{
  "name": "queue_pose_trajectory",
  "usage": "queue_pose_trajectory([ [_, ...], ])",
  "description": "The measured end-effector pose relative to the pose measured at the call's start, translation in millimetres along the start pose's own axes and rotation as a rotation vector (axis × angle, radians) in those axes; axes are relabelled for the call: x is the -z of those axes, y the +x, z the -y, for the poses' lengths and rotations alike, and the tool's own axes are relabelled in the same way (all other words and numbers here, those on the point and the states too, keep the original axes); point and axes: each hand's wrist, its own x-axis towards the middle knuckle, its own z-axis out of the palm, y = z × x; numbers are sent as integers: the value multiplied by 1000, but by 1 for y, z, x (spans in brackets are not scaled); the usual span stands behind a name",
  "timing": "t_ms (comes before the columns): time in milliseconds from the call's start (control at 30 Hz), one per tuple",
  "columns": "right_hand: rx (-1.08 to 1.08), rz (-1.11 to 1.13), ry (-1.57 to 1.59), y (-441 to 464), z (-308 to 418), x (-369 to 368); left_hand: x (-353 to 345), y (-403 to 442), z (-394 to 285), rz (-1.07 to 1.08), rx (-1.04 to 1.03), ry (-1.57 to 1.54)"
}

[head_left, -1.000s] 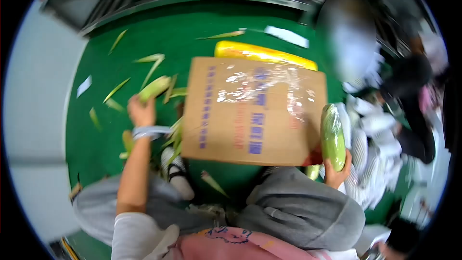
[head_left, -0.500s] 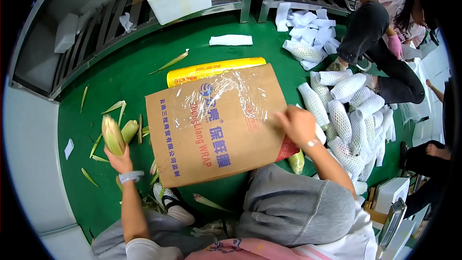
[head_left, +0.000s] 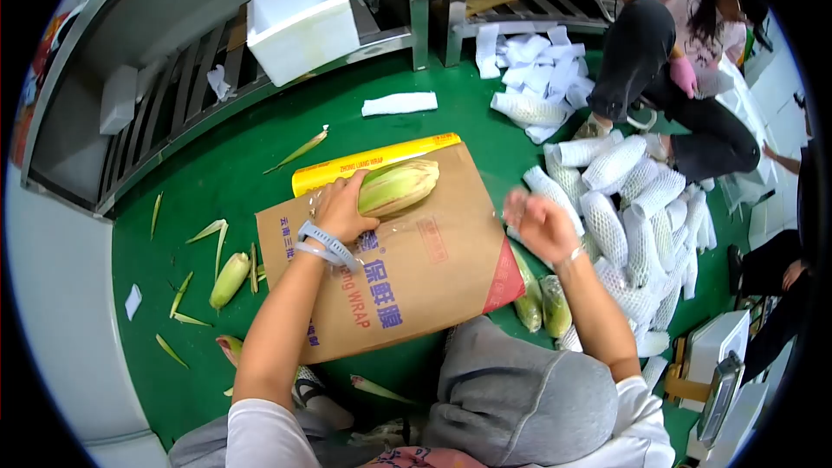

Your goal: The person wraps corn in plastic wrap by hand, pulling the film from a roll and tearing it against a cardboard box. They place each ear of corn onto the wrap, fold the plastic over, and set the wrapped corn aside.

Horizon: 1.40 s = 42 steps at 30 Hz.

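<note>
My left hand (head_left: 344, 206) is closed round the lower end of a husked green corn cob (head_left: 399, 188), which lies over the top of the cardboard box (head_left: 433, 269). Beyond the box's far edge is a yellow roll of wrap (head_left: 377, 160). My right hand (head_left: 544, 224) is raised by the box's right edge, its fingers partly curled and blurred; whether it holds anything cannot be made out. Two wrapped cobs (head_left: 555, 305) lie on the floor below it. Another unwrapped cob (head_left: 230, 281) lies left of the box.
White net-sleeved cobs (head_left: 637, 225) are heaped at the right, with loose white sleeves (head_left: 542, 74) behind. A co-worker (head_left: 667, 61) sits at the upper right. A foam box (head_left: 302, 28) stands on the metal rack (head_left: 195, 91). Husk scraps litter the green floor (head_left: 191, 225).
My left hand has carried a cob from the left floor onto the box. My right hand has stayed near the box's right edge. Another wrapped cob now shows below it.
</note>
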Motion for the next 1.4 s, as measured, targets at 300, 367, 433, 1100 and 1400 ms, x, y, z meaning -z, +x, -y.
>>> queue_pose_trajectory([
  [300, 663, 338, -1718, 126, -75, -80, 8, -70, 15, -326, -195, -119],
  [367, 750, 376, -1999, 124, -70, -85, 15, -102, 13, -236, -117, 114],
  [433, 451, 492, -2154, 127, -70, -91, 10, -106, 11, -318, -118, 244],
  [1100, 250, 490, -1965, 30, -87, -107, 18, -140, -60, 468, -145, -467],
  [1400, -124, -92, -2112, 185, -53, -86, -11, -38, -79, -22, -134, 327],
])
